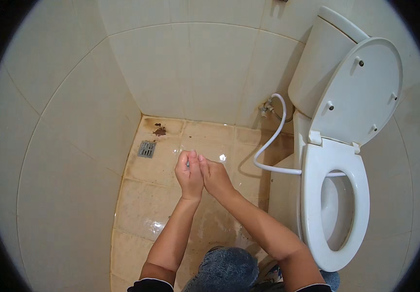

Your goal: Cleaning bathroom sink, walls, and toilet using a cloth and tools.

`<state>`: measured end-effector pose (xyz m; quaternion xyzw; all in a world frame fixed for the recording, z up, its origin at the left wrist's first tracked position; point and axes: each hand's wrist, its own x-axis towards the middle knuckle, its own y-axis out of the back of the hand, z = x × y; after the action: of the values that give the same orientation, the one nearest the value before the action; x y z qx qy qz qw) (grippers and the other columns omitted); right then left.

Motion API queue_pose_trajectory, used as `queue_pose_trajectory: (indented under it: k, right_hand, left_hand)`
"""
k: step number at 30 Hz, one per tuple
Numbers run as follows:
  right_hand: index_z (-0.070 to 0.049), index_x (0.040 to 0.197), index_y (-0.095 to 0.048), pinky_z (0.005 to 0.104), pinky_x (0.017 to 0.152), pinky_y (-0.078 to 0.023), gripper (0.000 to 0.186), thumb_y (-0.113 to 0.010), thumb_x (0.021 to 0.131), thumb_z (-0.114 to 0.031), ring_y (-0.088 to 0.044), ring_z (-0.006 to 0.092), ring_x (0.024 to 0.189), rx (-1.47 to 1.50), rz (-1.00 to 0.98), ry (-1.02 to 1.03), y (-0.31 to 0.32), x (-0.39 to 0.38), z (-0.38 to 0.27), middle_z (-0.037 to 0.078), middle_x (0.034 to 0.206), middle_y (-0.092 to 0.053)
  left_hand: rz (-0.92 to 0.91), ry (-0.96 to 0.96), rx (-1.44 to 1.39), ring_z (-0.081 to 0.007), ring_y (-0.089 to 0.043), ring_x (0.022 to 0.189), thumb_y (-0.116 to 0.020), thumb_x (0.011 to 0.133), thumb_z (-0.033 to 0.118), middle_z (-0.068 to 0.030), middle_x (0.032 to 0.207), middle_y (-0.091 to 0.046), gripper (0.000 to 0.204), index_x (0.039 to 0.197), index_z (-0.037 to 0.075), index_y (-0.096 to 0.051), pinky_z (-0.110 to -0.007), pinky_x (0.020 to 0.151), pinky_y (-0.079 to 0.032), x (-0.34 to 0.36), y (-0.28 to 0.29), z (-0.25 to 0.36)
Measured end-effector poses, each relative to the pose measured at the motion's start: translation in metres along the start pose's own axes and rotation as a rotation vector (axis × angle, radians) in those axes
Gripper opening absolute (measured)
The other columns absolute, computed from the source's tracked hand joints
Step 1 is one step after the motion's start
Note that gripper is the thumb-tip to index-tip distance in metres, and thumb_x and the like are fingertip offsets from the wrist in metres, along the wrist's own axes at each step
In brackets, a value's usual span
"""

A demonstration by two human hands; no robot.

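My left hand [189, 176] is held out over the wet floor with its fingers curled and the thumb upward. A tiny grey-blue spot shows between its thumb and fingers, too small to name. Pressed against its side is my right hand [215, 178], also closed, its thumb touching the left thumb. Most of the right fingers are hidden behind the two hands, so what they hold, if anything, does not show.
At the right stands a white toilet [312, 209] with its lid [365, 92] raised. A white hose [268, 150] loops from a wall valve [267, 107] to the bowl. A metal floor drain [146, 149] lies by the left wall. Wet beige floor tiles [142, 204] shine beneath my hands.
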<state>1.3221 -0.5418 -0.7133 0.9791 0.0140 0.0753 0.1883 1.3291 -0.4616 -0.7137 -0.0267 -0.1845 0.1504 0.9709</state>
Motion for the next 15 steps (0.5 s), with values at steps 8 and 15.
queue_pose_trajectory:
  k: [8,15]
  right_hand:
    - [-0.002,0.080,-0.060,0.0457,0.065,-0.046,0.046,-0.031,0.095,-0.034,-0.057,0.0411,0.071,-0.342,-0.154,-0.066,-0.011,-0.009,0.025,0.023,0.076,-0.061]
    - [-0.004,0.093,-0.060,0.0440,0.075,-0.048,0.043,-0.041,0.088,-0.043,-0.060,0.0365,0.085,-0.431,-0.122,-0.071,-0.004,-0.002,0.027,0.020,0.093,-0.063]
  left_hand:
    - [-0.039,0.253,0.013,-0.0042,-0.032,0.059,-0.041,0.096,0.028,0.0057,0.061,-0.033,0.035,0.066,0.011,-0.038,-0.021,0.051,-0.029,-0.016,0.017,-0.039]
    - [0.082,0.723,-0.596,-0.0111,-0.047,0.066,-0.038,0.095,0.035,-0.0001,0.068,-0.048,0.035,0.075,0.009,-0.049,-0.027,0.063,-0.041,-0.014,0.013,-0.061]
